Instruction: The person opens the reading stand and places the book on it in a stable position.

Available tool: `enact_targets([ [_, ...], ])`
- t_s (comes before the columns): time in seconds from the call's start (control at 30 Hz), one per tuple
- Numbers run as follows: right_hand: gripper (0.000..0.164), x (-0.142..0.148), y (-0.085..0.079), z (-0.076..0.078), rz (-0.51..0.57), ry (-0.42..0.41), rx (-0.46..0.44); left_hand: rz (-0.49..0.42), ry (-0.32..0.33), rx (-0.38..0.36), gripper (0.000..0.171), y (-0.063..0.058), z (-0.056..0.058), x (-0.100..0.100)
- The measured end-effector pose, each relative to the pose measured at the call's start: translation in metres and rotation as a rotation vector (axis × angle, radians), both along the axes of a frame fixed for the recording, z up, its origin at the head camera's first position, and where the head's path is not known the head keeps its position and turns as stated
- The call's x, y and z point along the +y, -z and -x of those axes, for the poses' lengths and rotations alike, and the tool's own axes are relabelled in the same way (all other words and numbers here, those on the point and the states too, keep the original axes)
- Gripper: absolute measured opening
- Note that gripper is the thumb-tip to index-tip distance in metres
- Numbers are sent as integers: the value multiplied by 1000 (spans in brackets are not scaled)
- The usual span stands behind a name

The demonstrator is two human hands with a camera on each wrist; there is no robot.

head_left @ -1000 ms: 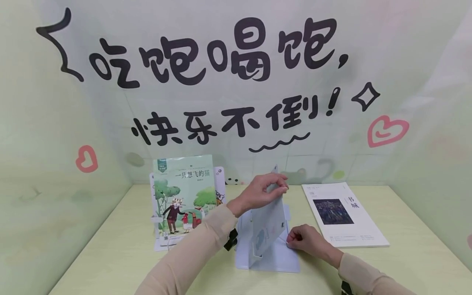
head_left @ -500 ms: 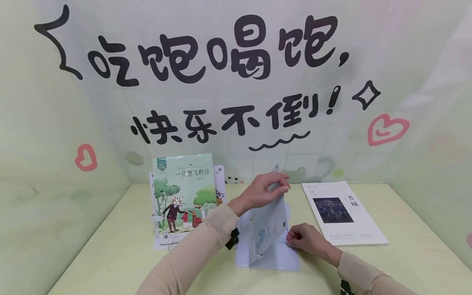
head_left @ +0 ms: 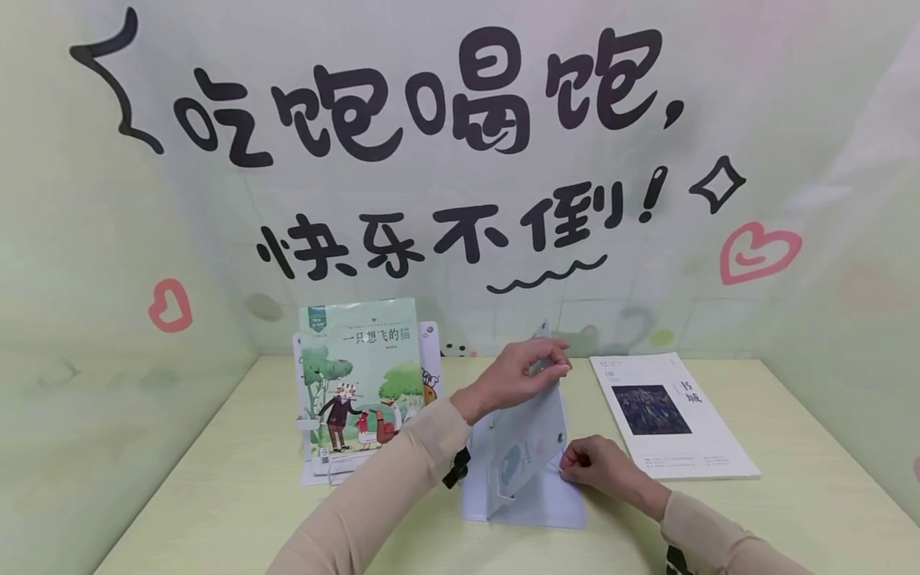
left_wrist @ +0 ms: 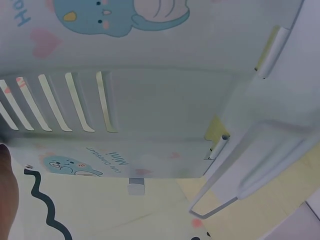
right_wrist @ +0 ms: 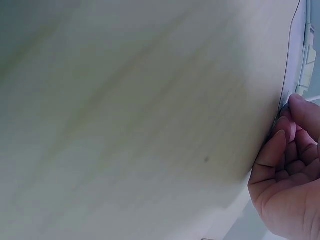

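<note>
A pale folding book stand (head_left: 530,447) stands in the middle of the table, its back panel raised at a steep angle over a flat base (head_left: 535,511). My left hand (head_left: 519,371) grips the panel's top edge. In the left wrist view the panel (left_wrist: 165,105) shows blue dinosaur drawings and a row of slots, with a bent wire leg (left_wrist: 215,192) near the base. Low on the right, my right hand (head_left: 604,469) has thumb and fingertips pinched at the base's right edge. The right wrist view shows these fingers (right_wrist: 270,160) close against that edge.
At the left, another white stand (head_left: 430,351) carries a green picture book (head_left: 366,383) with a cat on its cover. A white book (head_left: 664,415) with a dark picture lies flat to the right. Behind the table (head_left: 187,511) hangs a printed backdrop (head_left: 460,176).
The back panel leans very slightly further right under my left hand. My right hand stays at the base's edge. The books have not moved.
</note>
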State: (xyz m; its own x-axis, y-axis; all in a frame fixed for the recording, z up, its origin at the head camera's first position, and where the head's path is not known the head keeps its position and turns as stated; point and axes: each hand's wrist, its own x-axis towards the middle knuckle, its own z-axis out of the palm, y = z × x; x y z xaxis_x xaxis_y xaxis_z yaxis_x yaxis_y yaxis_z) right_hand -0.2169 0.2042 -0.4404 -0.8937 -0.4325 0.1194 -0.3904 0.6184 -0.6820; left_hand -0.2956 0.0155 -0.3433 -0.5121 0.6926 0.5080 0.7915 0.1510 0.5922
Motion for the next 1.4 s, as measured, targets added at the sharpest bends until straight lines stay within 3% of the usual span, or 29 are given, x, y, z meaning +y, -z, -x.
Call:
enact_targets([
  [0.37,6,2,-1,-3,14,2,-43,23,-23,21,9,0,-2,0],
  [0.57,7,6,0,-18,83,42,-77,20,-40,-17,10,0,-4,1],
  [0.73,8,3,0,-40,180,73,-53,-32,-101,-82,31,3,0,-2],
  [0.87,9,-9,-7,-60,290,75,21,-57,-216,-140,40,8,9,-10],
  [1.0,14,-29,-16,-74,429,68,51,-33,-330,-266,42,16,16,-20],
  [1.23,18,-60,-26,-78,606,61,168,49,-407,-411,45,29,22,-24],
  [1.4,22,-71,-28,-77,651,177,63,75,-411,-452,45,35,23,-20],
])
